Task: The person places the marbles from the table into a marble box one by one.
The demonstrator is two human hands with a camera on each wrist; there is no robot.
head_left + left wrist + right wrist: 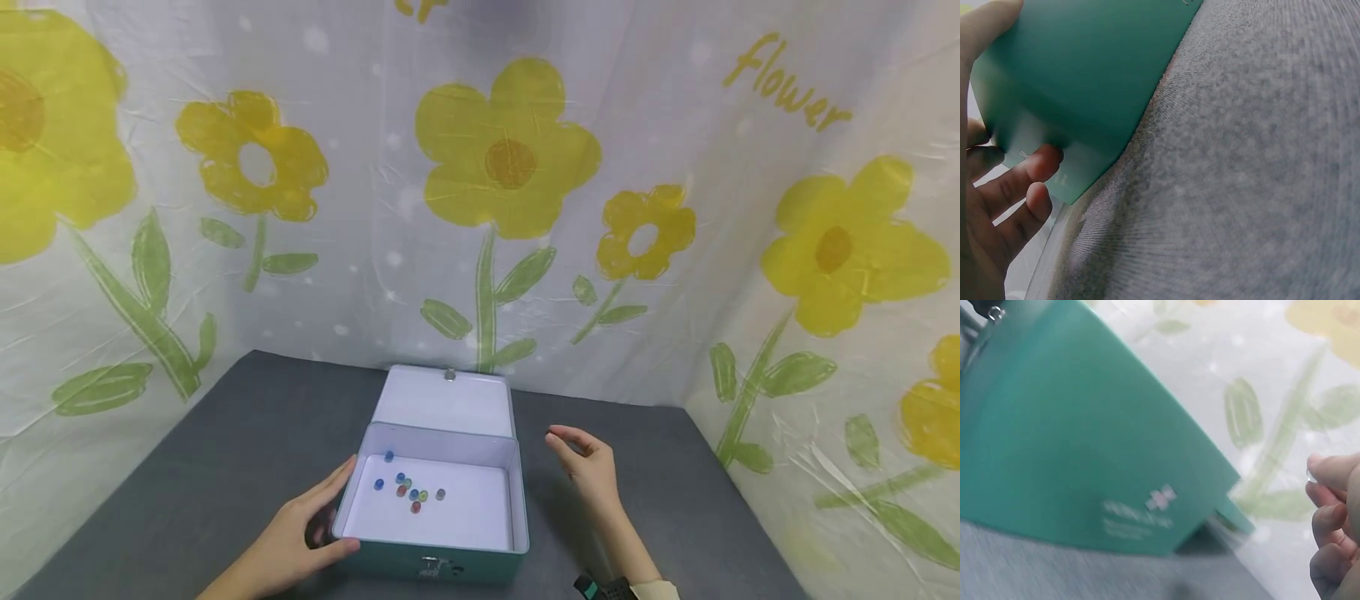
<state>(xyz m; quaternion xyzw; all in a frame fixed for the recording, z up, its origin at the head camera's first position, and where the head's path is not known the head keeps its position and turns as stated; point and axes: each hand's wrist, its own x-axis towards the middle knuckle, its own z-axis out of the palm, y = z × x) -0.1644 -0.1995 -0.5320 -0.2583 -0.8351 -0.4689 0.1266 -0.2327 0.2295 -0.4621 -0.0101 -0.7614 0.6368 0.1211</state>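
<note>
A green metal box [442, 560] with a white inside stands on the table, its lid [442, 402] tipped back behind it. Several glass marbles, among them a blue marble [378, 484], a red marble [416, 507] and a grey marble [440, 494], lie on its floor, mostly towards the left. My left hand [296, 529] grips the box's left side, thumb at the front corner and fingers along the side wall. Right of the box, my right hand [592, 467] is raised, thumb and forefinger pinching a small clear glassy marble [1310, 477], mostly hidden by the fingertips.
A dark grey cloth [225, 450] covers the table. Behind and beside it hangs a pale curtain [360, 250] printed with yellow flowers. A metal clasp [450, 374] sits on the lid's far edge. A dark band [606, 588] circles my right wrist.
</note>
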